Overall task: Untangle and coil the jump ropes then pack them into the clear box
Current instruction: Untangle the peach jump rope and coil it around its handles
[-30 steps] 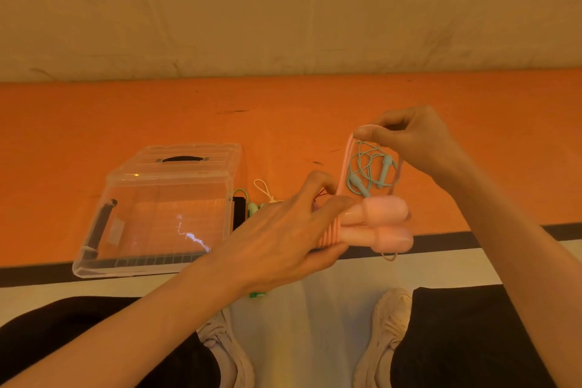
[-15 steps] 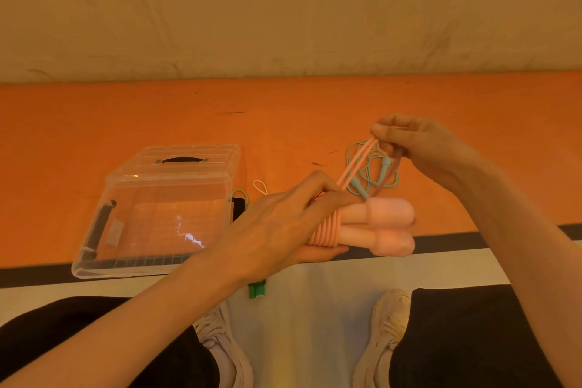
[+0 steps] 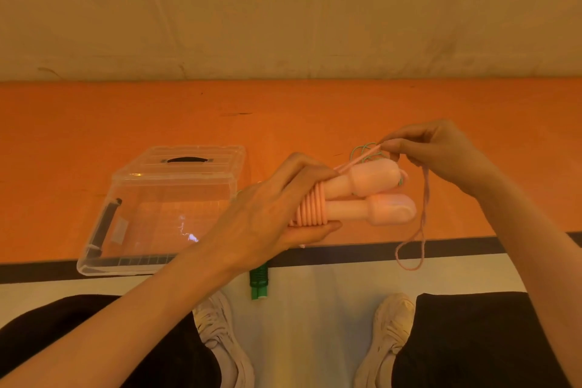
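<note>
My left hand point(image 3: 267, 214) grips the two pink jump rope handles point(image 3: 371, 195) held side by side, with pink cord wound in several turns around their narrow shafts. My right hand point(image 3: 441, 154) pinches the free pink cord point(image 3: 422, 230), which hangs down in a loose loop to the right of the handles. A teal jump rope point(image 3: 362, 149) lies coiled on the orange floor behind the handles, mostly hidden. The clear box point(image 3: 104, 258) sits open and empty on the floor at left, its lid point(image 3: 189, 161) with a black handle behind it.
A green rope handle point(image 3: 259, 283) lies on the white floor below my left hand, partly hidden. My shoes point(image 3: 387, 337) and dark trouser legs fill the bottom. A black stripe divides orange floor from white. A wall rises behind.
My right hand moved right and down with the cord, laying another turn on the handles. The handles tilted up slightly, and a slack loop now hangs at right.
</note>
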`<state>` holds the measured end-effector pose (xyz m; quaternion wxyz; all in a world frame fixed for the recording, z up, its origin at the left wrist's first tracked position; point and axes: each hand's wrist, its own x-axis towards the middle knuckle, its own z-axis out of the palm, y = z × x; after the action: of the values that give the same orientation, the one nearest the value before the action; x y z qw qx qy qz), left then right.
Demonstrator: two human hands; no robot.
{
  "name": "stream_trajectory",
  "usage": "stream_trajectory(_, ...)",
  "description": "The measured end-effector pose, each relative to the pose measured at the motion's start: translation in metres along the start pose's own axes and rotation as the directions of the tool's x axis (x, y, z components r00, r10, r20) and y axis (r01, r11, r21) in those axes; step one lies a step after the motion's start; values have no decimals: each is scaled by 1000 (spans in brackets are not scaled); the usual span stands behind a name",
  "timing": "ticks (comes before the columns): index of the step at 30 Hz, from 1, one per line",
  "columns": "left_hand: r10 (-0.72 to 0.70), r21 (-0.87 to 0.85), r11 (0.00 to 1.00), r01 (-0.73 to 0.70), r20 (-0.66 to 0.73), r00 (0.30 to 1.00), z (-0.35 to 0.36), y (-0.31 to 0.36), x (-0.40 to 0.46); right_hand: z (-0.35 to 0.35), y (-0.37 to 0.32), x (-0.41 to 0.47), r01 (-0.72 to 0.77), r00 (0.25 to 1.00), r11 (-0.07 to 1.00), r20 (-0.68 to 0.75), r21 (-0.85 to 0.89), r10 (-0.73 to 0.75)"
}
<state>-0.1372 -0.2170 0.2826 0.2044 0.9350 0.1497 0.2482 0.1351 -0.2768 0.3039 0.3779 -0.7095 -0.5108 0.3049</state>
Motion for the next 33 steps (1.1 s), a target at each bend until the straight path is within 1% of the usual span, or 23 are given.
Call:
stream_trajectory(2, -29, -23, 999, 29, -19, 999, -2, -2, 1, 3, 0, -1, -2, 1000, 998, 15, -61, 3)
stream_trajectory(5, -125, -68, 991, 119, -84, 989, -7, -6, 1, 4, 1, -4, -25, 998, 997, 56, -74, 30)
stream_trajectory(9, -256, -142, 961, 236, -146, 956, -7, -9, 2, 9, 9, -6, -83, 973, 993, 208, -82, 99)
stream_trajectory(14, -351, -150, 933, 327, -184, 918, -7, -13, 7, 19, 11, -15, -27, 927, 990, 367, -136, 76)
stream_trajectory(17, -362, -104, 932, 348, -184, 914, -4, -17, 9, 26, 5, -22, -36, 869, 995, 489, -93, 78)
stream_trajectory(20, -378, -78, 926, 370, -156, 913, -2, -24, 11, 30, -3, -28, -43, 826, 998, 561, -40, 58)
stream_trajectory(23, -359, -66, 933, 355, -78, 930, -5, -32, 12, 29, -10, -32, -42, 809, 999, 587, 2, 33)
stream_trajectory(25, -334, -22, 942, 334, -36, 942, -6, -34, 13, 27, -14, -34, -57, 815, 998, 579, 39, 24)
stream_trajectory(27, -321, 17, 947, 322, -23, 947, -7, -35, 13, 26, -19, -37, -72, 810, 995, 586, 73, 16)
stream_trajectory(31, -291, 129, 948, 292, -23, 956, -9, -32, 16, 39, -28, -44, -101, 755, 981, 655, 164, -31)
stream_trajectory(33, -266, 198, 945, 261, -2, 964, -9, -30, 17, 47, -32, -46, -105, 740, 970, 668, 219, -71)
